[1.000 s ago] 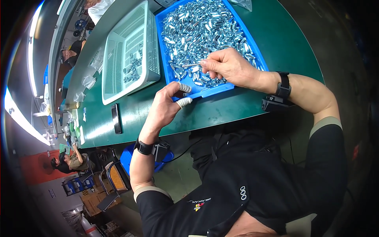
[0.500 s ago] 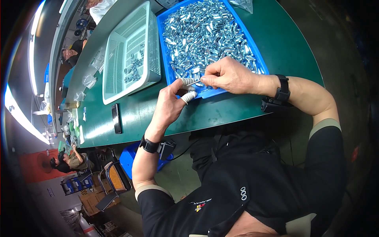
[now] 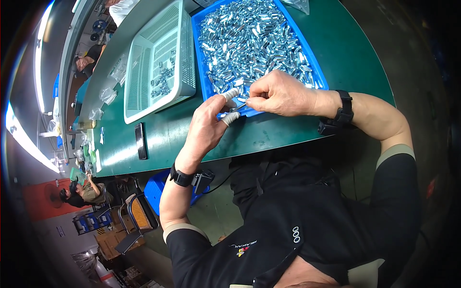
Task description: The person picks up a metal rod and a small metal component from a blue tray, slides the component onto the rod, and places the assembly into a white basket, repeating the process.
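Hands: left (image 3: pixel 207 126) and right (image 3: pixel 281 93) pinching, seemingly, one metal part (image 3: pixel 240 106) at tray (image 3: pixel 249 111) edge; fitting step, needing steady alignment.

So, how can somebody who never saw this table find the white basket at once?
Start at the green table and find the blue tray heaped with shiny metal pieces. The white basket stands directly to its left. Unlike the tray, it has slotted walls and holds only a few metal parts.

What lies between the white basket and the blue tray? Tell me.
In the head view, only a narrow strip of bare green table separates the white basket from the blue tray; nothing lies on it.
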